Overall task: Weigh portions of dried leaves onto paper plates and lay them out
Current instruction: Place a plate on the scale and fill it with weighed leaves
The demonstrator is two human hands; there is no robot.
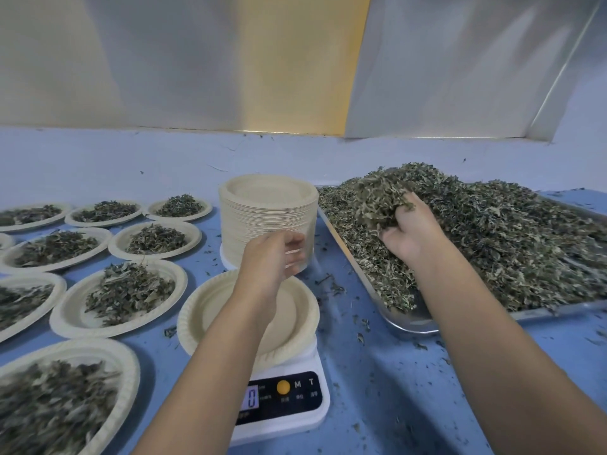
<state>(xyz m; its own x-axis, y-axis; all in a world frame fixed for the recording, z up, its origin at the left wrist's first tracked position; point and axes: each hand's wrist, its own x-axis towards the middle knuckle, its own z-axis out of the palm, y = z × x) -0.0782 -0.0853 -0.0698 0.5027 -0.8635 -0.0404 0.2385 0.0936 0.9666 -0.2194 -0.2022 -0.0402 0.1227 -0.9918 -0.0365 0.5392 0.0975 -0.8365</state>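
Note:
An empty paper plate (203,307) sits on a white digital scale (289,405) whose display reads 0. My left hand (272,257) hovers above the plate's far side, blurred, fingers loosely curled and holding nothing. My right hand (407,231) grips a clump of dried leaves (377,198), lifted above the big heap of leaves (492,238) in a metal tray (410,323) at the right. A tall stack of paper plates (267,211) stands behind the scale.
Several filled paper plates (121,297) lie in rows on the blue table (410,389) at the left. Leaf crumbs are scattered between the scale and the tray. A metal-clad wall (197,60) rises behind the table.

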